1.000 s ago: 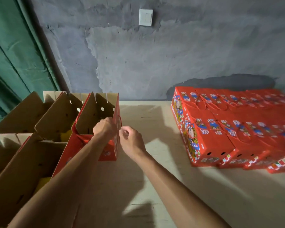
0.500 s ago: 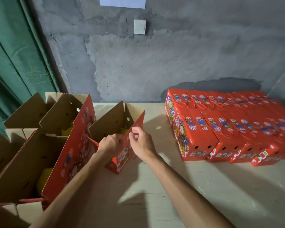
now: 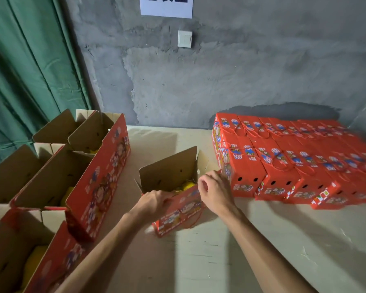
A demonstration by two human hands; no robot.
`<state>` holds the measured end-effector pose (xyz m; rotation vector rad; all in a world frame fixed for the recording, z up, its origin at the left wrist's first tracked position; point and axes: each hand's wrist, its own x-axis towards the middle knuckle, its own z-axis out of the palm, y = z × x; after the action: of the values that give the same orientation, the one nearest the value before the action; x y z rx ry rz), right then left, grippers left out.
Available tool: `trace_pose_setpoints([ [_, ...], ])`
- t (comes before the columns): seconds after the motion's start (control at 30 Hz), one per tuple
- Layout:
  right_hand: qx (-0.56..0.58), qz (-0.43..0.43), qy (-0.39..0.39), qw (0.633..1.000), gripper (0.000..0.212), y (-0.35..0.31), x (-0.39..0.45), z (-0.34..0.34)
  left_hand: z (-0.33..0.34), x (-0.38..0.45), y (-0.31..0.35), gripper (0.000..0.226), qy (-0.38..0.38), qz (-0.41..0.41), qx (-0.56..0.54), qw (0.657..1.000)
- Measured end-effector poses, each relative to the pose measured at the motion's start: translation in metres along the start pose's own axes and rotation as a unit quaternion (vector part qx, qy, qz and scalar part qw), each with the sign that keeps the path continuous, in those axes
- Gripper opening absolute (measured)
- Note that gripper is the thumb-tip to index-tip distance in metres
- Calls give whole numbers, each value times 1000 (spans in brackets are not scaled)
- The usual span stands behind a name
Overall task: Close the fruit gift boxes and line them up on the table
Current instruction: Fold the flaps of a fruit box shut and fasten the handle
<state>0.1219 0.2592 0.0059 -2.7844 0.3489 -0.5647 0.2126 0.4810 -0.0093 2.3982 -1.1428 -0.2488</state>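
Since earlier, our open box (image 3: 173,187) sits farther right; both hands (image 3: 154,203) (image 3: 217,194) grip its near flap, pale table (image 3: 262,250) beneath, grey wall (image 3: 241,81) beyond.

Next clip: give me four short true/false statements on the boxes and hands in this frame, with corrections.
1. The middle box is open, with yellow fruit inside. True.
2. The closed boxes sit at the table's left. False: they are lined up at the right, by the wall.
3. Both the left hand and the right hand grip the middle box's near edge. True.
4. The boxes at the left are closed. False: their flaps stand open.
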Motion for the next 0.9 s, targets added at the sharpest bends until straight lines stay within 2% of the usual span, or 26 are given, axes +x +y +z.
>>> trace_pose_setpoints([
  [0.17, -88, -89, -96, 987, 29, 26, -23, -16, 9, -17, 29, 22, -18, 22, 22, 999],
  [0.23, -102, -101, -112, 983, 27, 35, -33, -21, 14, -24, 35, 21, -26, 26, 38, 999],
  [0.37, -55, -112, -145, 981, 19, 40, -57, -31, 25, -44, 36, 24, -29, 11, 47, 998],
  [0.47, -34, -128, -170, 976, 19, 39, -72, -32, 32, -61, 32, 24, 1, -19, 40, 999],
  [0.6, -28, -128, -179, 975, 22, 37, -94, -33, 36, -78, 35, 29, 19, -33, 30, 999],
  [0.73, 12, -106, -152, 983, 18, 35, -107, -41, 37, -86, 36, 26, 38, 1, 23, 999],
  [0.9, 42, -103, -140, 984, 19, 30, -130, -49, 38, -101, 29, 44, 40, 30, -8, 999],
])
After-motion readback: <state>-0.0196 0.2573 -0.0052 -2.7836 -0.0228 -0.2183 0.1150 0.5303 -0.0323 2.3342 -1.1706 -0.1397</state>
